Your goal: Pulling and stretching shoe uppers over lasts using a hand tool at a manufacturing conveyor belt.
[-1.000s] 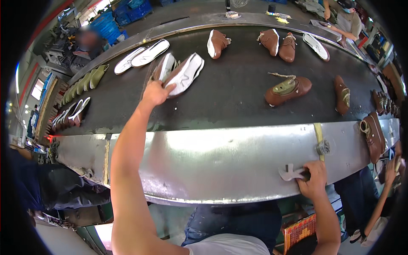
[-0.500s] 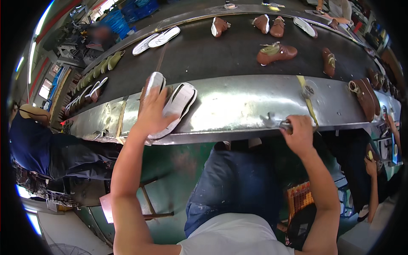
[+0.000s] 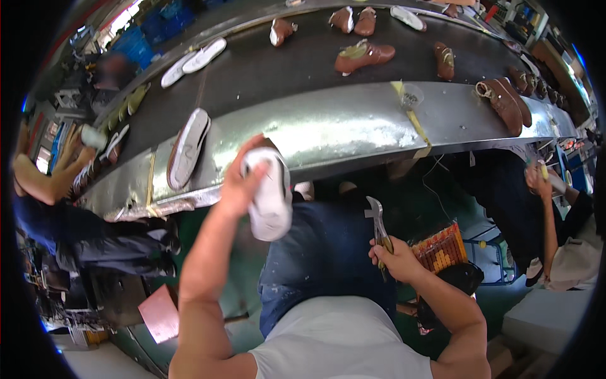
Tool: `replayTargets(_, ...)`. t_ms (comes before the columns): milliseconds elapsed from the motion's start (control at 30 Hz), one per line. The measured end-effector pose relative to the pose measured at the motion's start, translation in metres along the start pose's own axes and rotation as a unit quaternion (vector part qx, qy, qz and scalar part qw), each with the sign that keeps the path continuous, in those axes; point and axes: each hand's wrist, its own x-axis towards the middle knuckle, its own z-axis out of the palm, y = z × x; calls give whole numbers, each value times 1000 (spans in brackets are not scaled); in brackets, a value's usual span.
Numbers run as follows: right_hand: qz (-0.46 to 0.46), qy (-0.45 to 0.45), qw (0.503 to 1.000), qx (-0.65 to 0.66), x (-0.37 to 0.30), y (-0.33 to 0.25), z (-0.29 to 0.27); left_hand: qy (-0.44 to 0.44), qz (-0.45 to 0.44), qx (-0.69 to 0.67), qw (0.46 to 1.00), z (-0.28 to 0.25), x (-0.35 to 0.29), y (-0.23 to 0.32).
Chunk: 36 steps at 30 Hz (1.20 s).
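Head view shows the left hand [image 3: 236, 191] with fingers clamped on a white-soled shoe [image 3: 272, 208], the right hand [image 3: 398, 259] gripping a metal tool [image 3: 377, 218].

One shoe [image 3: 271, 211] now off the ledge [image 3: 328, 129]

My left hand [image 3: 238, 189] out in front, gripping, thumb [image 3: 258, 173] on top; left arm [image 3: 203, 268] stretched forward, slightly bent. My right hand [image 3: 394, 258] nearer me, fingers [image 3: 377, 252] curled in grip; right arm [image 3: 464, 316] bent at elbow, forearm [image 3: 435, 284] angling inward. Hands well apart.
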Motion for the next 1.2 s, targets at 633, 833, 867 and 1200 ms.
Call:
replayTargets(633, -3, -140, 972, -188, 6, -22, 21, -194, -121, -276, 934, 106, -88, -120)
replayTargets(833, 110, -189, 969, 116, 19, -28, 19, -205, -104, -221, 948, 105, -82, -123)
replayTargets(867, 110, -190, 969, 115, 20, -26, 17, -208, -110, -197, 952, 104, -82, -128)
replayTargets(1200, -48, -89, 953, -284, 57, -3, 15, -166, -114, -132, 971, 107, -74, -144)
